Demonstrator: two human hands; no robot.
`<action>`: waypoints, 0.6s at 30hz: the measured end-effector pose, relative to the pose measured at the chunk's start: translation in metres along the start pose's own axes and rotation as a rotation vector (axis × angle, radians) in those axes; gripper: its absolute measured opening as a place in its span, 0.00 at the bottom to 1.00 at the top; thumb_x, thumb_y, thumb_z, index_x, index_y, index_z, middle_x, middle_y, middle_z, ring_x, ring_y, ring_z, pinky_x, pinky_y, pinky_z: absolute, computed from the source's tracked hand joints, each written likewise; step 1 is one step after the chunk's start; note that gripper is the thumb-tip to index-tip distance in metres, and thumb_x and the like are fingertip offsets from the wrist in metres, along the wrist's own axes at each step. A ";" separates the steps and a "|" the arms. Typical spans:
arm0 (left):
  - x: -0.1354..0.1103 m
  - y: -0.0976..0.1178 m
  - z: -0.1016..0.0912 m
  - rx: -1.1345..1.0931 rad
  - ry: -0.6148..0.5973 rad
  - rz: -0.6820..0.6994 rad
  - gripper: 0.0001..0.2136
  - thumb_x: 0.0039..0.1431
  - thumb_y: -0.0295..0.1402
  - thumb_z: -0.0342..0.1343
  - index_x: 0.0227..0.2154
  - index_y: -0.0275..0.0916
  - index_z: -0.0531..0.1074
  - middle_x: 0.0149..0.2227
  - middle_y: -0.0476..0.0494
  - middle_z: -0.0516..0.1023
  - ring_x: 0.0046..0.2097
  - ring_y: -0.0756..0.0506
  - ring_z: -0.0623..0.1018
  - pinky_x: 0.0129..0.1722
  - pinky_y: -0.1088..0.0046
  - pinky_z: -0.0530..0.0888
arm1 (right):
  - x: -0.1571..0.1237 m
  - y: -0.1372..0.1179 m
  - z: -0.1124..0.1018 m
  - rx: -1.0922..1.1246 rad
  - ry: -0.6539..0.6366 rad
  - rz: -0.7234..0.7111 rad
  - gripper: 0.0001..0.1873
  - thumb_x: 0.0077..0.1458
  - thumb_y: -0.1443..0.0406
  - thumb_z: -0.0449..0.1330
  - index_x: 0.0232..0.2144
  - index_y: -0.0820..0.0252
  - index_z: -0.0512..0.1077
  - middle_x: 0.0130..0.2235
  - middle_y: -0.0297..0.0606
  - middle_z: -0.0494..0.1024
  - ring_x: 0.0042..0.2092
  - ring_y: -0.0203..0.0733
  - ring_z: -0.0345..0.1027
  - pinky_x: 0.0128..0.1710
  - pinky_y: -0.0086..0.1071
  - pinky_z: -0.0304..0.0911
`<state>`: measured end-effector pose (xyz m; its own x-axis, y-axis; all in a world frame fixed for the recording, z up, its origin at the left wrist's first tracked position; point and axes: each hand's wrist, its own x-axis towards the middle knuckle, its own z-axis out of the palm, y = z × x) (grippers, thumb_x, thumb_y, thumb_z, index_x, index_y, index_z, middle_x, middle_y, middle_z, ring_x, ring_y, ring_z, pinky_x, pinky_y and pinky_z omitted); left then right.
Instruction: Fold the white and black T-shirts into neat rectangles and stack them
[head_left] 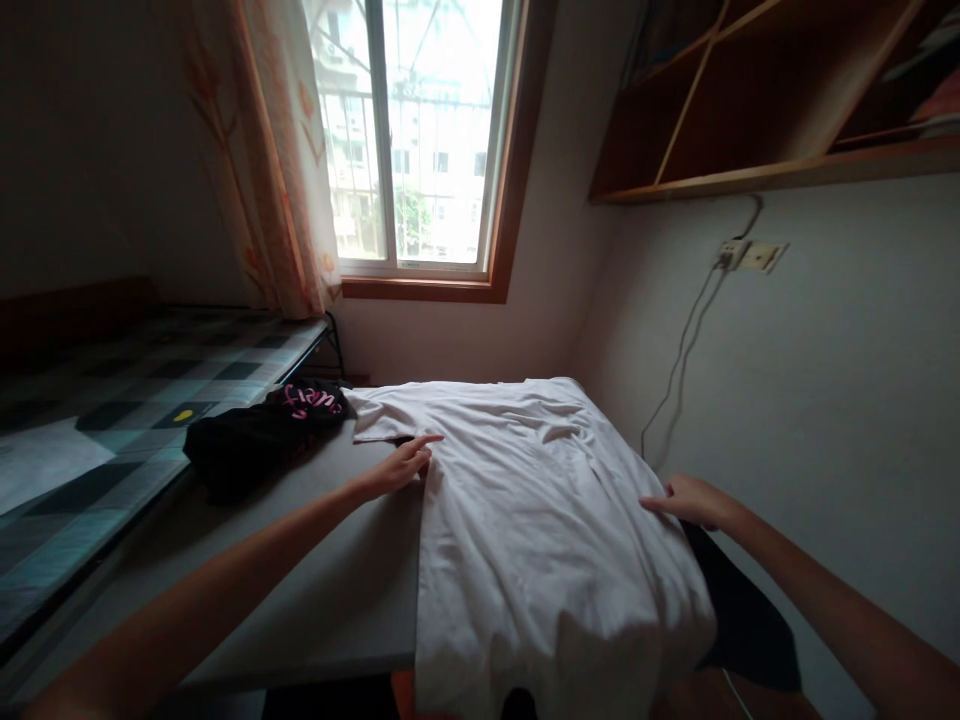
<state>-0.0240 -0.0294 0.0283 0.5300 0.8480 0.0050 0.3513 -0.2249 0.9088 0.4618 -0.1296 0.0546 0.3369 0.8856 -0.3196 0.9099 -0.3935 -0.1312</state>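
A white T-shirt (525, 500) lies spread over a grey table (330, 590), its hem hanging over the near edge. My left hand (401, 465) rests on the shirt's left edge near the sleeve, fingers stretched out flat. My right hand (686, 498) lies on the shirt's right edge at the table's side, fingers extended. Neither hand holds anything.
A crumpled black garment with pink lettering (262, 435) lies on the table's far left. A bed with a checked cover (112, 420) stands to the left. A window (412, 130) with a curtain (262, 150) is ahead. A wooden shelf (750, 100) and a wall socket with cable (742, 255) are at right.
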 end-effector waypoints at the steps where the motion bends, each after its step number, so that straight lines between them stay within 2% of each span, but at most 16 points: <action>1: -0.004 0.004 0.002 -0.067 -0.009 -0.030 0.24 0.61 0.47 0.48 0.54 0.37 0.68 0.25 0.53 0.66 0.27 0.51 0.70 0.27 0.77 0.68 | -0.006 0.000 0.002 -0.005 0.003 -0.015 0.21 0.47 0.51 0.64 0.16 0.58 0.63 0.19 0.39 0.70 0.22 0.44 0.68 0.21 0.33 0.59; 3: -0.013 0.011 0.005 -0.176 -0.048 -0.104 0.26 0.58 0.51 0.52 0.51 0.37 0.71 0.25 0.52 0.66 0.27 0.51 0.70 0.26 0.77 0.69 | -0.015 0.002 0.006 -0.003 -0.006 -0.029 0.20 0.46 0.51 0.64 0.17 0.58 0.65 0.20 0.40 0.72 0.23 0.46 0.69 0.21 0.33 0.60; 5: -0.022 0.012 0.006 -0.240 -0.131 -0.162 0.27 0.52 0.52 0.59 0.49 0.37 0.72 0.27 0.52 0.68 0.28 0.51 0.71 0.28 0.76 0.70 | -0.022 0.004 0.010 -0.009 -0.001 -0.004 0.19 0.46 0.50 0.64 0.20 0.59 0.68 0.21 0.41 0.73 0.24 0.48 0.71 0.21 0.35 0.61; 8: -0.033 0.008 0.004 -0.269 -0.240 -0.192 0.28 0.41 0.46 0.69 0.46 0.40 0.74 0.29 0.51 0.71 0.30 0.50 0.72 0.30 0.74 0.71 | -0.029 0.008 0.014 -0.063 0.131 0.021 0.17 0.45 0.51 0.65 0.22 0.59 0.70 0.24 0.43 0.75 0.30 0.53 0.74 0.25 0.37 0.64; 10: -0.038 0.004 0.002 -0.300 -0.233 -0.200 0.26 0.39 0.44 0.70 0.43 0.40 0.75 0.29 0.52 0.71 0.29 0.51 0.72 0.30 0.75 0.70 | -0.031 0.009 0.016 -0.061 0.173 0.034 0.16 0.46 0.53 0.65 0.21 0.58 0.69 0.23 0.45 0.74 0.29 0.53 0.74 0.26 0.38 0.64; 14: -0.047 -0.002 0.002 -0.391 -0.118 -0.198 0.22 0.40 0.43 0.69 0.38 0.38 0.75 0.27 0.53 0.70 0.27 0.53 0.69 0.28 0.78 0.67 | -0.033 0.006 0.018 0.107 0.057 0.064 0.15 0.43 0.55 0.66 0.18 0.57 0.68 0.16 0.38 0.68 0.18 0.45 0.65 0.18 0.36 0.59; 16: -0.053 -0.002 0.005 -0.400 -0.087 -0.197 0.22 0.41 0.45 0.69 0.37 0.37 0.75 0.27 0.52 0.70 0.28 0.53 0.69 0.28 0.78 0.66 | -0.036 0.004 0.017 0.212 0.031 0.061 0.16 0.41 0.56 0.68 0.17 0.57 0.67 0.15 0.35 0.66 0.17 0.40 0.61 0.16 0.33 0.58; 18: -0.059 0.001 0.009 -0.368 -0.117 -0.208 0.23 0.42 0.46 0.68 0.39 0.37 0.75 0.28 0.51 0.71 0.29 0.52 0.70 0.29 0.77 0.67 | -0.042 0.002 0.015 0.356 0.027 0.051 0.16 0.41 0.55 0.67 0.19 0.59 0.68 0.17 0.34 0.67 0.20 0.38 0.62 0.18 0.31 0.60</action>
<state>-0.0481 -0.0841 0.0251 0.5684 0.7924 -0.2216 0.1722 0.1488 0.9738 0.4460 -0.1712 0.0532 0.3902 0.8670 -0.3101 0.7520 -0.4943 -0.4360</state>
